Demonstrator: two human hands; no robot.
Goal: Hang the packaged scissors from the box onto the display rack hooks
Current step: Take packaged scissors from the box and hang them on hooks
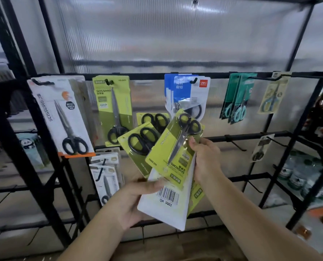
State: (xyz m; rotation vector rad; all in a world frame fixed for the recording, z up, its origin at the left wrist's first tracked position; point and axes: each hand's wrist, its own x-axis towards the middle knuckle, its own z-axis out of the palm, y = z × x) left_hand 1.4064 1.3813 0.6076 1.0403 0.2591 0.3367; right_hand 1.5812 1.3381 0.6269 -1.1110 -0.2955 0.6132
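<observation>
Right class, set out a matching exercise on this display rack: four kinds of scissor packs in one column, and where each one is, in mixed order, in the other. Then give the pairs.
Things
1. white and orange pack
2. blue and white pack
3. teal packs
4. green packs upside down

Places
A. fanned out in the person's hands
B. top row, far left hook
C. top row, right of the blue pack
D. top row, just above the held packs

Pairs: 1-B, 2-D, 3-C, 4-A. The left hand and right hand hold the fan.
</observation>
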